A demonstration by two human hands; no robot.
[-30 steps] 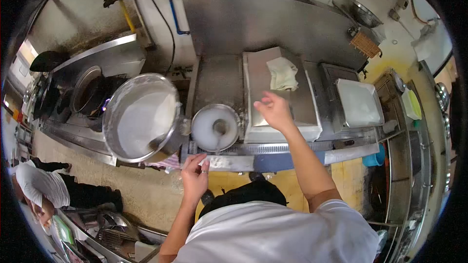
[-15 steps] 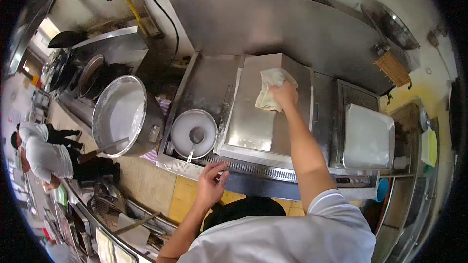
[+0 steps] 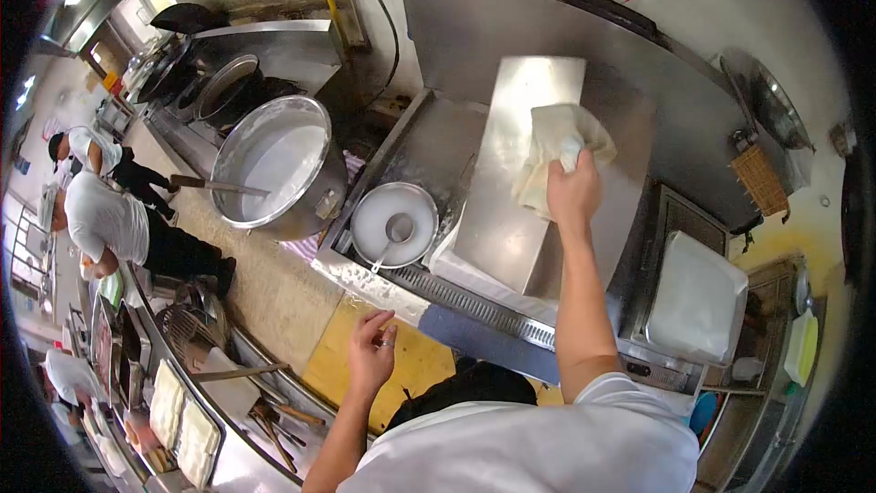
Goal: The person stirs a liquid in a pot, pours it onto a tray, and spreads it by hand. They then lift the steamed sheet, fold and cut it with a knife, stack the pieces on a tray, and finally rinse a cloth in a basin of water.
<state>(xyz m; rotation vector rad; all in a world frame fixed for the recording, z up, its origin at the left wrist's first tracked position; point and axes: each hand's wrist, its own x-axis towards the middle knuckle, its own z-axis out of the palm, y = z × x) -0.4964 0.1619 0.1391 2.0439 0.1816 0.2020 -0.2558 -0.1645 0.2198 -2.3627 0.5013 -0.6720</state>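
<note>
My right hand (image 3: 575,190) is closed on a pale cloth (image 3: 558,141), which hangs over a shiny metal lid (image 3: 511,178). The lid is tilted, raised above the steel counter, with white cloth or paper showing under its near edge. My left hand (image 3: 372,342) is in the air near the counter's front edge, with its fingers bent and partly spread, a ring on one finger and nothing held. Left of the lid, a bowl of white liquid (image 3: 370,224) holds a ladle (image 3: 399,227).
A large pot (image 3: 315,192) with white liquid and a wooden-handled tool stands at the left. A white-covered tray (image 3: 695,297) sits at the right. Two people in white shirts (image 3: 105,219) stand at the far left. A wicker basket (image 3: 759,184) hangs at the right wall.
The lid has come up off the counter and tilted, with my right hand and the cloth on it. The view has shifted, and my left hand is a little farther from the counter.
</note>
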